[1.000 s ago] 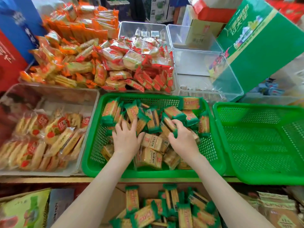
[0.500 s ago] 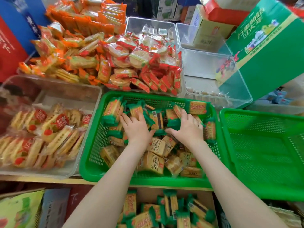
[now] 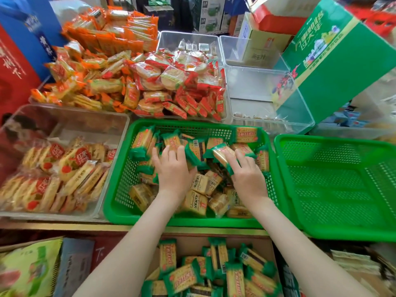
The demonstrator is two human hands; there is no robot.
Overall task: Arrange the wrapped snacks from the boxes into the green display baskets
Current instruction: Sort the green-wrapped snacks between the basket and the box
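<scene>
While the right green basket (image 3: 334, 189), rigid perforated plastic, stands unfilled, I log the middle green basket (image 3: 120, 185) as roughly half stocked; the cardboard box (image 3: 190, 243) below holds more stock. Wrapped snacks (image 3: 197, 202): flat rectangles in crinkly film, green-ended, heaped loosely in the middle basket. Left hand (image 3: 173, 170), right hand (image 3: 246, 176): fingers straight and spread, pushing packets, pinching none.

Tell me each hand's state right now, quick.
Left hand: open, resting flat on the green-wrapped snacks.
Right hand: open, straight fingers touching those snacks.
</scene>
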